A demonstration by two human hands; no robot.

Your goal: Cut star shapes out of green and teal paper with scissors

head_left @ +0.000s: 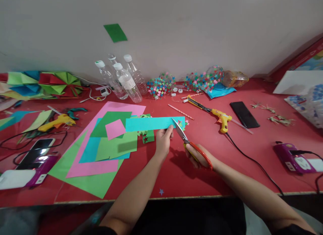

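A long turquoise paper strip is pinched between the thumb and fingers of my left hand, near its right part. My right hand grips the scissors by their red and yellow handles. The blades are parted slightly, their tips over the strip just right of my left thumb. Under and beside the strip lie green paper pieces with star shapes. To the left, pink, green and blue sheets overlap in a pile, with a small pink piece on top.
Plastic bottles and clusters of colored stars stand by the wall. At right are a yellow glue gun with its cord, a black phone and a purple socket block. Another glue gun lies left.
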